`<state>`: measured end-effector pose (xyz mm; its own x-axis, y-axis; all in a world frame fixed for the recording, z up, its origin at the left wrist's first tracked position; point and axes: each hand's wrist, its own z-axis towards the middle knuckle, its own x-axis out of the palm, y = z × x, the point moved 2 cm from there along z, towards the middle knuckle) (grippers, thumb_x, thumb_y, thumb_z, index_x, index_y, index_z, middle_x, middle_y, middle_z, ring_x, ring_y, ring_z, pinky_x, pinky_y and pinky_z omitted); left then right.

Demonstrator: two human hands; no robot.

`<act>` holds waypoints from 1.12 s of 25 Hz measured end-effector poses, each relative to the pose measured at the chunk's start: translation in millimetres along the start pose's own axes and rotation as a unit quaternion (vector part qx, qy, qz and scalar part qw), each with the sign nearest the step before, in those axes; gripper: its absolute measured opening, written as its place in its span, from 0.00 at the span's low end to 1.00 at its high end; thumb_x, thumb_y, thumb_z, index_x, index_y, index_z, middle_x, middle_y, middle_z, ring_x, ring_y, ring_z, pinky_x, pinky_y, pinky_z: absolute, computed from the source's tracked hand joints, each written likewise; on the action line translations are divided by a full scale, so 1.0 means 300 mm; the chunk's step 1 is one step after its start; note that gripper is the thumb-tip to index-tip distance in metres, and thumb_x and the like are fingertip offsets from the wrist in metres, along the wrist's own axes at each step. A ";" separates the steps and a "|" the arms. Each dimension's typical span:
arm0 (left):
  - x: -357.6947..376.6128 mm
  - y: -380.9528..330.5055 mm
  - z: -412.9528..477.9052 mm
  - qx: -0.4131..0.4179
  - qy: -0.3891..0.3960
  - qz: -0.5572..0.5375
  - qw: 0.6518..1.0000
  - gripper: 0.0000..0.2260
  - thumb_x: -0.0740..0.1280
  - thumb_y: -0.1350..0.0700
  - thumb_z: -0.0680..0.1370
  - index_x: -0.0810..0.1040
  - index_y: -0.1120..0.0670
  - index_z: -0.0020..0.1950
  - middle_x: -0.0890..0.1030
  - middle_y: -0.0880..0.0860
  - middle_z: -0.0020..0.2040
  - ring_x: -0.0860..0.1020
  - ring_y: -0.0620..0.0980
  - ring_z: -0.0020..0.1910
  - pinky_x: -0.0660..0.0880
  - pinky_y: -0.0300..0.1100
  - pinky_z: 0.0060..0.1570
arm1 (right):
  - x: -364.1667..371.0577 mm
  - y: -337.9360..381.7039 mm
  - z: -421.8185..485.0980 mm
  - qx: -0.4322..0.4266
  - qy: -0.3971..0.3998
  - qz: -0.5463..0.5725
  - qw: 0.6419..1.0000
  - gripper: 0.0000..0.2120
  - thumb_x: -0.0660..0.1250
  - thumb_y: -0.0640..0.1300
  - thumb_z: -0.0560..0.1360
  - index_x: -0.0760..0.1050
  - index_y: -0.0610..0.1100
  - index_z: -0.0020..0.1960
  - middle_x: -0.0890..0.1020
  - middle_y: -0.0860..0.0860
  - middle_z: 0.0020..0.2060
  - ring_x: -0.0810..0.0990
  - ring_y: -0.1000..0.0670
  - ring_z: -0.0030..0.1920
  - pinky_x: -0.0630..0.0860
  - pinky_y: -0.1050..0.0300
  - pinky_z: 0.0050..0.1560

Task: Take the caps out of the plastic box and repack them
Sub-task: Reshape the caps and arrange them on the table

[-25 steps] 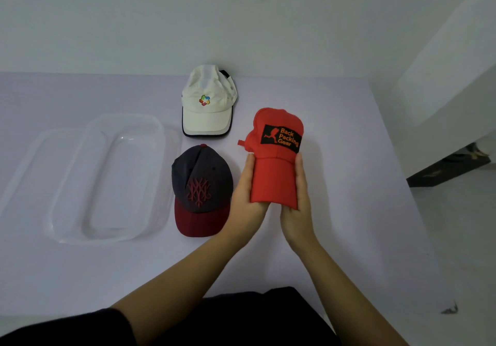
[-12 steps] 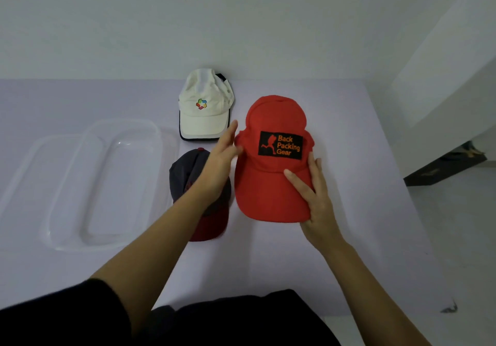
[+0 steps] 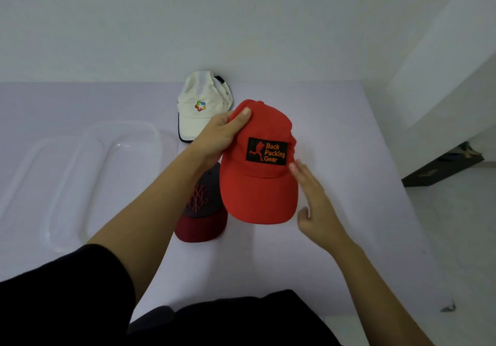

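My left hand [image 3: 220, 135] grips the crown of a red cap [image 3: 259, 192] with a black "Back Packing Gear" patch, thumb on top, holding it above the table. My right hand [image 3: 316, 206] hovers just right of the cap's brim, fingers straight, holding nothing. A dark grey cap with a maroon brim [image 3: 201, 211] lies on the table, partly under my left forearm and the red cap. A white cap [image 3: 198, 106] with a coloured logo lies farther back. The clear plastic box [image 3: 112, 184] sits at the left with nothing in it.
The clear lid [image 3: 24, 173] lies just left of the box. The white table [image 3: 349, 136] ends at a wall behind and drops off on the right to a pale floor. A dark low object [image 3: 442, 167] sits on that floor.
My left hand has moved up to the crown and taken hold of the red cap, lifting it. My right hand has let go of the brim and drawn slightly away.
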<state>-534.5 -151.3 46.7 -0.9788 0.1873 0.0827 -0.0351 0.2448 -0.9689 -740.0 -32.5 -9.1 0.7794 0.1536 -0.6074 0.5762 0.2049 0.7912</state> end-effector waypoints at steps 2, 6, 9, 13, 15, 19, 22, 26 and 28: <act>0.003 -0.003 -0.014 0.000 -0.002 0.015 1.000 0.13 0.62 0.50 0.79 0.81 0.57 0.50 0.84 0.54 0.44 0.81 0.48 0.42 0.79 0.39 0.46 | -0.053 -0.003 0.031 0.044 -0.067 0.067 0.995 0.41 0.61 0.27 0.69 0.53 0.57 0.73 0.59 0.57 0.73 0.56 0.65 0.72 0.57 0.60 0.73; 0.084 -0.025 -0.054 -0.002 0.050 0.001 0.999 0.13 0.61 0.52 0.80 0.80 0.60 0.53 0.85 0.53 0.43 0.82 0.46 0.41 0.79 0.38 0.45 | -0.114 0.047 0.137 0.077 0.024 0.237 0.968 0.40 0.71 0.62 0.66 0.59 0.51 0.73 0.70 0.54 0.69 0.69 0.57 0.68 0.68 0.60 0.66; 0.134 -0.036 -0.061 0.003 0.070 -0.050 0.996 0.17 0.58 0.51 0.81 0.77 0.62 0.59 0.84 0.55 0.49 0.83 0.47 0.46 0.80 0.38 0.49 | -0.127 0.087 0.181 0.081 0.109 0.384 0.913 0.37 0.78 0.59 0.58 0.72 0.46 0.62 0.82 0.50 0.56 0.80 0.48 0.57 0.77 0.57 0.53; 0.112 -0.039 -0.075 -0.058 0.132 -0.041 0.989 0.17 0.57 0.49 0.81 0.77 0.59 0.58 0.84 0.53 0.49 0.83 0.47 0.48 0.80 0.38 0.50 | -0.162 0.072 0.205 0.059 0.110 0.489 0.863 0.31 0.81 0.49 0.55 0.79 0.42 0.56 0.85 0.45 0.49 0.83 0.45 0.50 0.80 0.53 0.49; 0.085 -0.043 -0.077 -0.086 0.174 -0.015 0.981 0.13 0.60 0.53 0.80 0.79 0.58 0.54 0.85 0.52 0.46 0.83 0.46 0.46 0.80 0.37 0.48 | -0.171 0.049 0.212 0.069 0.128 0.478 0.866 0.27 0.81 0.49 0.55 0.81 0.45 0.52 0.85 0.46 0.47 0.83 0.46 0.48 0.80 0.54 0.48; 0.072 0.050 -0.033 -0.149 0.181 0.067 0.970 0.09 0.63 0.57 0.79 0.80 0.61 0.53 0.85 0.53 0.43 0.83 0.46 0.40 0.81 0.38 0.44 | -0.140 -0.062 0.207 0.139 0.128 0.376 0.907 0.19 0.78 0.49 0.61 0.82 0.46 0.50 0.86 0.49 0.45 0.84 0.50 0.47 0.79 0.58 0.47; 0.085 0.204 0.005 -0.218 0.150 0.121 0.957 0.14 0.65 0.55 0.78 0.77 0.64 0.58 0.83 0.59 0.50 0.82 0.51 0.44 0.79 0.44 0.52 | -0.075 -0.171 0.203 0.224 0.155 0.301 0.914 0.15 0.71 0.39 0.71 0.78 0.45 0.56 0.85 0.49 0.49 0.83 0.47 0.51 0.79 0.54 0.51; 0.106 0.354 0.039 -0.246 0.076 0.179 0.950 0.17 0.67 0.54 0.77 0.76 0.63 0.61 0.80 0.62 0.59 0.80 0.58 0.55 0.75 0.52 0.60 | 0.012 -0.274 0.204 0.312 0.148 0.229 0.910 0.19 0.70 0.38 0.72 0.73 0.43 0.61 0.80 0.45 0.58 0.80 0.48 0.55 0.75 0.54 0.58; 0.113 0.377 0.053 -0.223 0.028 0.238 0.945 0.18 0.67 0.51 0.76 0.75 0.61 0.62 0.79 0.59 0.60 0.79 0.57 0.56 0.75 0.51 0.60 | 0.037 -0.281 0.204 0.318 0.124 0.219 0.914 0.21 0.70 0.39 0.72 0.71 0.42 0.64 0.78 0.47 0.60 0.78 0.51 0.55 0.74 0.61 0.53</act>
<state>-574.8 -132.3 -63.6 -0.8496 0.4240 -0.3138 0.5074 0.4943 -0.7059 -764.8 -107.3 -78.3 0.9353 0.3170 -0.1570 0.3100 -0.5205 0.7956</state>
